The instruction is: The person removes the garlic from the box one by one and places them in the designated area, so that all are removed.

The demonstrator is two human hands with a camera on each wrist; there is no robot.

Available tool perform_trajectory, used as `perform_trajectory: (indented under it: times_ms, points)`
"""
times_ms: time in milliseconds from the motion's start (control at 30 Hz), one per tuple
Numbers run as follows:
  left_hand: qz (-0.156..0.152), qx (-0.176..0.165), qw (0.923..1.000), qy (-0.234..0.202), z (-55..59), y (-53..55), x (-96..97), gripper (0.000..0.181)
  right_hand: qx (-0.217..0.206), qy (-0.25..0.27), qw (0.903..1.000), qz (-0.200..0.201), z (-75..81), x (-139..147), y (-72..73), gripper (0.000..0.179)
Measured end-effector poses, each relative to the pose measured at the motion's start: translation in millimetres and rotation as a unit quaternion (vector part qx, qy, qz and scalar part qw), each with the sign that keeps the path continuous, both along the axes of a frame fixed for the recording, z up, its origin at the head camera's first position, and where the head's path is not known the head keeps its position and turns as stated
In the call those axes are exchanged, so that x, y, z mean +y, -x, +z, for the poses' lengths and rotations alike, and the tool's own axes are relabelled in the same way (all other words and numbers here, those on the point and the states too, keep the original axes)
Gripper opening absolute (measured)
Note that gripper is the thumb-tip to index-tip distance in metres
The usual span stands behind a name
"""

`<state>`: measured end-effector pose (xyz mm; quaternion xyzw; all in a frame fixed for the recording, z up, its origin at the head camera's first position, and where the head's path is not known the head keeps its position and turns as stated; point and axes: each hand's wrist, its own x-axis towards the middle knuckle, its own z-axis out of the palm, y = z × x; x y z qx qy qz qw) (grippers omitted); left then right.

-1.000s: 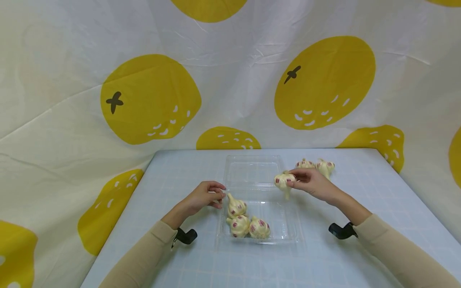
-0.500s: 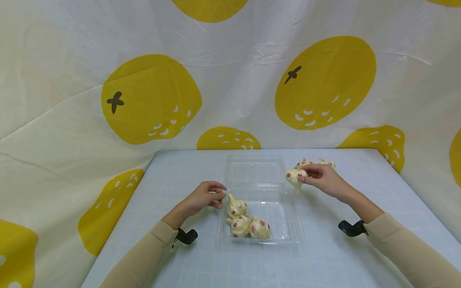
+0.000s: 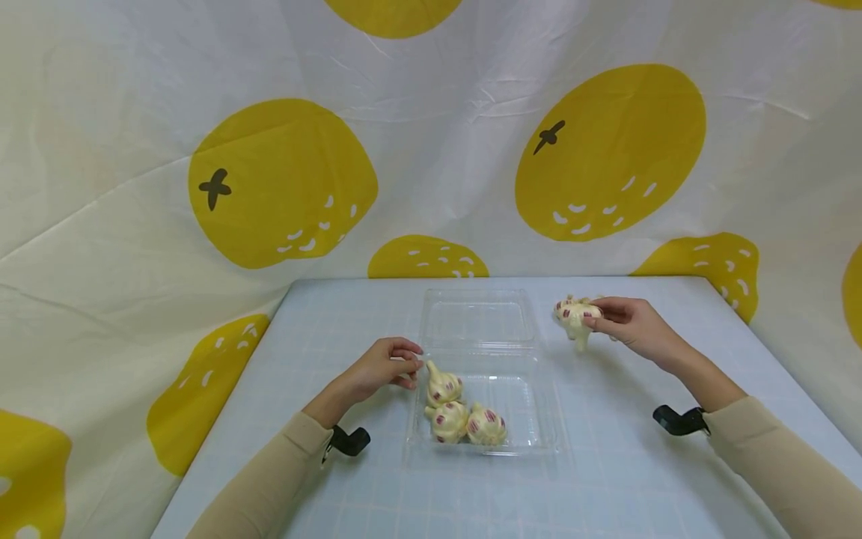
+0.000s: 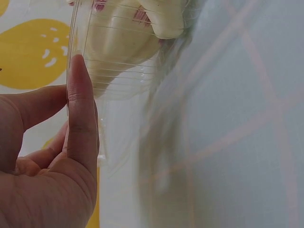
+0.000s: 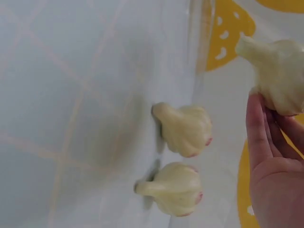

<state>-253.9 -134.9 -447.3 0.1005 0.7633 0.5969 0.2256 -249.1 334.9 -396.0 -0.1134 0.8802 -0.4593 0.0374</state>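
Note:
My right hand (image 3: 629,323) holds a cream garlic bulb (image 3: 581,317) with purple-red patches above the far right of the table. The right wrist view shows this bulb (image 5: 282,76) gripped at the fingertips, stem pointing away. Two more garlic bulbs lie on the table there, an upper one (image 5: 185,129) and a lower one (image 5: 176,189); the head view mostly hides them behind the hand and held bulb. My left hand (image 3: 387,364) pinches the left rim of a clear plastic clamshell box (image 3: 528,400), thumb and finger at the rim (image 4: 76,42). Three garlic bulbs (image 3: 447,421) sit in its left and front part.
The box's clear lid (image 3: 478,318) lies folded back flat toward the rear. Pale blue checked cloth covers the table (image 3: 606,479), and a white curtain (image 3: 431,187) printed with yellow lemons hangs behind it. A black wrist device (image 3: 680,421) sits below the right forearm.
My right hand has moved right and slightly back with the garlic bulb, away from the box to the bulbs at the far right. The left hand has stayed on the rim.

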Motion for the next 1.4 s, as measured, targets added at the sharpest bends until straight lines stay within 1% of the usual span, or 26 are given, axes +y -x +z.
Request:
perform_trajectory:
  times_ms: [133,400,533,733,900,967,1100,1267,1400]
  points:
    - [0.000,0.001,1.0000,-0.001,0.5,-0.1,-0.1,0.035,-0.001,-0.014,0.9999,-0.008,3.1,12,-0.2,0.057]
    - [0.002,-0.003,1.0000,-0.003,2.2,-0.9,1.0,0.033,-0.008,-0.042,0.9974,-0.058,3.8,36,2.2,0.064]
    - [0.002,-0.002,1.0000,-0.003,2.5,-0.6,0.3,0.033,-0.009,-0.050,0.9962,-0.071,2.3,47,5.4,0.067]
    - [-0.001,-0.001,1.0000,-0.004,2.1,-0.3,-0.1,0.033,0.000,-0.030,0.9964,-0.079,-3.9,65,10.1,0.065]
    - [-0.002,-0.001,1.0000,-0.008,2.7,-0.8,0.3,0.032,-0.012,-0.041,0.9942,-0.099,-10.9,80,15.8,0.070]
    - [-0.002,-0.001,1.0000,-0.008,2.5,-0.8,0.0,0.032,-0.016,-0.041,0.9935,-0.104,-13.1,86,17.5,0.069]
    - [-0.001,-0.004,1.0000,-0.009,2.4,-1.3,-0.3,0.031,-0.018,-0.031,0.9930,-0.112,-17.8,96,20.5,0.071]
    - [-0.003,-0.002,0.9999,-0.010,3.5,-2.2,0.4,0.032,-0.029,-0.046,0.9897,-0.133,-23.9,106,25.2,0.079]
    - [-0.002,-0.001,1.0000,-0.009,4.7,-2.8,0.7,0.032,-0.043,-0.046,0.9873,-0.146,-31.1,111,29.6,0.086]
